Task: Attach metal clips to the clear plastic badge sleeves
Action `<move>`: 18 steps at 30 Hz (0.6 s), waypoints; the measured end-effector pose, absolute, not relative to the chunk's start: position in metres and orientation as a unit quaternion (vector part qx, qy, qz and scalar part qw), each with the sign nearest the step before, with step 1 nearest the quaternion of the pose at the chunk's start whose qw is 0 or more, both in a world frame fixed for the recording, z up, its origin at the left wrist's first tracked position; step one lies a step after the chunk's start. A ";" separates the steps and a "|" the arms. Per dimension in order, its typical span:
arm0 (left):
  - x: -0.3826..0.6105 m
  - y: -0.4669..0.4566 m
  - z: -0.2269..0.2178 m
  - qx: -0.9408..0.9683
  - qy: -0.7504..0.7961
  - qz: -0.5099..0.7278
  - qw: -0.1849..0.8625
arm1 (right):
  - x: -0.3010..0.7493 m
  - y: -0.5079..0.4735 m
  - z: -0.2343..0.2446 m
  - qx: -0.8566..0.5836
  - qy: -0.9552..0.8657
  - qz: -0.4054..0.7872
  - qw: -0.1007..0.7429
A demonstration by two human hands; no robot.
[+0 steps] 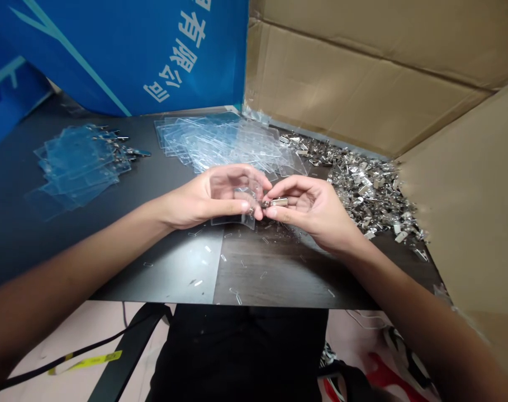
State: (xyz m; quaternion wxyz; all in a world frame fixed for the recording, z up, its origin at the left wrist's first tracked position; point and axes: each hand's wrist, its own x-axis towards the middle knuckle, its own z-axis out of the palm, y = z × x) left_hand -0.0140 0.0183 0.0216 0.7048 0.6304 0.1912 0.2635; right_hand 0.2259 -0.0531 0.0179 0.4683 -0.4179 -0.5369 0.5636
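Note:
My left hand (214, 195) pinches a clear plastic badge sleeve (237, 219) just above the dark table (111, 245). My right hand (310, 206) meets it fingertip to fingertip and grips a small metal clip (276, 202) at the sleeve's top edge. Both hands are closed around their parts, over the middle of the table.
A stack of clear sleeves (220, 142) lies behind the hands. Finished sleeves with clips (80, 162) lie at the left. A heap of metal clips (366, 187) spreads to the right. Cardboard (362, 84) and a blue box (123, 50) wall the table. Tiny plastic scraps (237, 293) litter the front.

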 end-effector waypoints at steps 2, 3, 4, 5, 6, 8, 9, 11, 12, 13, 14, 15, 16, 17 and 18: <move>-0.014 0.019 0.020 0.641 0.196 0.261 0.695 | 0.225 -0.053 0.017 -0.413 -0.535 0.571 0.466; -0.013 0.019 0.019 0.645 0.198 0.265 0.689 | 0.225 -0.053 0.016 -0.411 -0.535 0.571 0.468; -0.013 0.020 0.019 0.647 0.200 0.272 0.683 | 0.225 -0.053 0.016 -0.411 -0.535 0.568 0.472; -0.013 0.020 0.018 0.649 0.203 0.282 0.677 | 0.224 -0.053 0.015 -0.413 -0.535 0.564 0.475; -0.012 0.020 0.018 0.649 0.208 0.293 0.670 | 0.224 -0.053 0.014 -0.413 -0.533 0.562 0.479; -0.012 0.020 0.016 0.651 0.219 0.311 0.657 | 0.224 -0.053 0.012 -0.411 -0.527 0.563 0.487; -0.011 0.020 0.016 0.652 0.225 0.318 0.651 | 0.224 -0.053 0.012 -0.408 -0.524 0.566 0.489; -0.011 0.021 0.015 0.654 0.234 0.329 0.639 | 0.223 -0.054 0.012 -0.402 -0.520 0.572 0.491; -0.010 0.021 0.014 0.656 0.237 0.334 0.634 | 0.222 -0.054 0.012 -0.401 -0.519 0.573 0.491; -0.010 0.021 0.013 0.658 0.239 0.338 0.629 | 0.222 -0.055 0.013 -0.402 -0.520 0.574 0.489; -0.009 0.021 0.012 0.661 0.241 0.340 0.624 | 0.221 -0.056 0.013 -0.404 -0.521 0.573 0.487; -0.009 0.022 0.012 0.663 0.243 0.342 0.621 | 0.220 -0.056 0.014 -0.407 -0.522 0.572 0.484; -0.008 0.022 0.011 0.664 0.244 0.343 0.618 | 0.220 -0.057 0.015 -0.411 -0.524 0.570 0.482; -0.008 0.022 0.011 0.663 0.245 0.345 0.617 | 0.219 -0.058 0.016 -0.415 -0.525 0.568 0.478; -0.008 0.022 0.011 0.662 0.247 0.346 0.618 | 0.219 -0.058 0.016 -0.421 -0.529 0.564 0.474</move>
